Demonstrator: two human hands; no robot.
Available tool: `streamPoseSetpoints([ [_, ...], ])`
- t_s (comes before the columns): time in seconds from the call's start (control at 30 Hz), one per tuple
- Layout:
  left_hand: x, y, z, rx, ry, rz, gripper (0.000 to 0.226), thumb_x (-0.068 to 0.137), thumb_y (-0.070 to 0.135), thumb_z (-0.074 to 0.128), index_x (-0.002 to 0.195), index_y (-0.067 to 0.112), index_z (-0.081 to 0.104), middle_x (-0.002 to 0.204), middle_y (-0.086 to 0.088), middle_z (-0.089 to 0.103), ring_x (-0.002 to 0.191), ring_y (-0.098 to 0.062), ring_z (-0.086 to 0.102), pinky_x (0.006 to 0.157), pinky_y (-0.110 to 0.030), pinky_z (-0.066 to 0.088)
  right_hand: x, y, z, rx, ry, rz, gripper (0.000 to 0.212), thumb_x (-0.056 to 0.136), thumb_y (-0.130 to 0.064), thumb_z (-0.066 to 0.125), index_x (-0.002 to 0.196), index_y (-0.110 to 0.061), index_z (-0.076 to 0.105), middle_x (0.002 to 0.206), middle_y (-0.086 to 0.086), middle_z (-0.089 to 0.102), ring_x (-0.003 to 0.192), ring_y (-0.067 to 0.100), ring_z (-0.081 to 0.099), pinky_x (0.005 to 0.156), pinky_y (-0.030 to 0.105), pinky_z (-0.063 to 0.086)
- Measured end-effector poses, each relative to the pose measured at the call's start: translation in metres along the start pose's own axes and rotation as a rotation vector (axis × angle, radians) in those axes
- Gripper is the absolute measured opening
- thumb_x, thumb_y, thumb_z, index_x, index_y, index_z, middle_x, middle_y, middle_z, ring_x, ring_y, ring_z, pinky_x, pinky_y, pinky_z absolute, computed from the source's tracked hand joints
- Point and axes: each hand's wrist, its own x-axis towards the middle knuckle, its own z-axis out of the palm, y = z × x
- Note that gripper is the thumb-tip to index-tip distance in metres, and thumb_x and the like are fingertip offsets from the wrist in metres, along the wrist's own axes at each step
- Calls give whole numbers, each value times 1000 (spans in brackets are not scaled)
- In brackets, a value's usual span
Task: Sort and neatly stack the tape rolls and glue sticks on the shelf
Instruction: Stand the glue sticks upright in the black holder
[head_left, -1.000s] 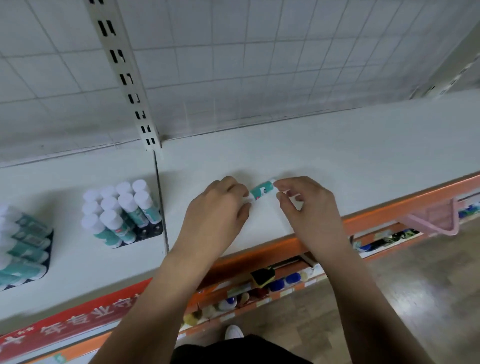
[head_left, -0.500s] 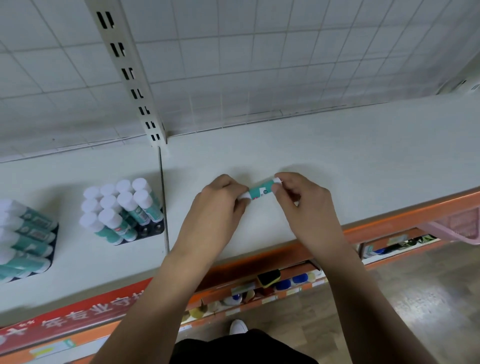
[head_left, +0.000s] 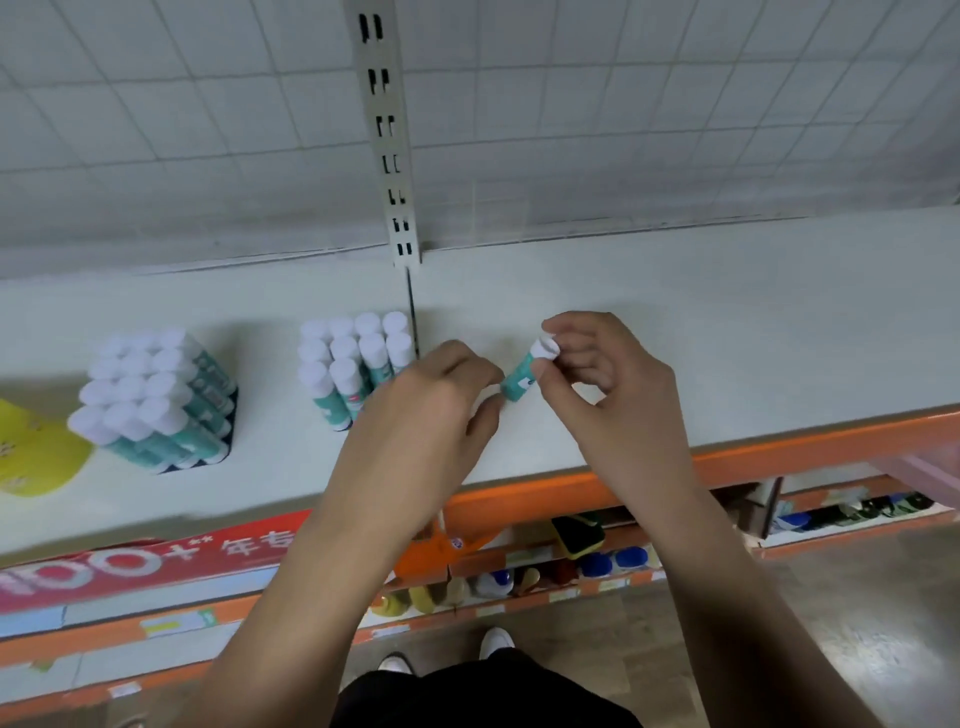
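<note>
Nearest, at six o'clock, a white shoe (head_left: 496, 642) stands on the floor. Above it the red strip (head_left: 156, 566) on the shelf edge carries white Chinese characters, upside down from here. I make out 年 and little more. Over the shelf (head_left: 727, 338) the left hand (head_left: 426, 415) curls round the foot of one teal glue stick (head_left: 519, 382), and the right hand (head_left: 613, 400) pinches its white cap at one o'clock. The stick is raised and tilted, probably to check or seat the cap before shelving. Its label is too small to read. At nine o'clock of the hands the near block of glue sticks (head_left: 348, 364) stands upright with caps level, and the far block (head_left: 156, 400) lies beyond, likely marking where this one belongs. Behind rise the slotted upright (head_left: 387, 130) and the wire grid (head_left: 623, 104).
</note>
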Motion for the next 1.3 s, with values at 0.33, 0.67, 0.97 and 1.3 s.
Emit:
streamPoseSetpoints([
  [0.33, -43, -54, -59, 122, 229, -89, 16, 91, 11, 62, 104, 8, 70, 104, -5, 63, 95, -26, 60, 74, -43, 53, -5, -36, 68, -167, -131, -251, 14, 89, -16, 71, 102, -18, 66, 96, -9, 68, 88, -1, 63, 79, 6, 46],
  [0.67, -49, -68, -56, 79, 215, -44, 18, 92, 17, 62, 106, 9, 70, 103, -4, 63, 94, -23, 59, 76, -40, 52, -8, -47, 85, -119, -143, -216, 23, 92, -19, 68, 114, -26, 66, 103, -13, 68, 91, -4, 64, 81, 8, 48],
  [0.97, -48, -63, -47, 138, 176, 41, 27, 84, 22, 75, 106, 9, 70, 105, -5, 63, 94, -23, 54, 78, -36, 49, -6, -46, 74, -44, -100, -117, 18, 94, -21, 64, 112, -21, 65, 99, -22, 65, 93, -8, 63, 78, 4, 46],
  [1.3, -47, -62, -55, -1, 215, 29, 23, 88, 7, 67, 111, 10, 68, 107, -3, 63, 93, -19, 59, 79, -34, 52, -5, -27, 69, -192, -250, -74, 24, 92, -30, 66, 115, -31, 60, 106, -20, 62, 96, -4, 60, 82, 8, 47],
])
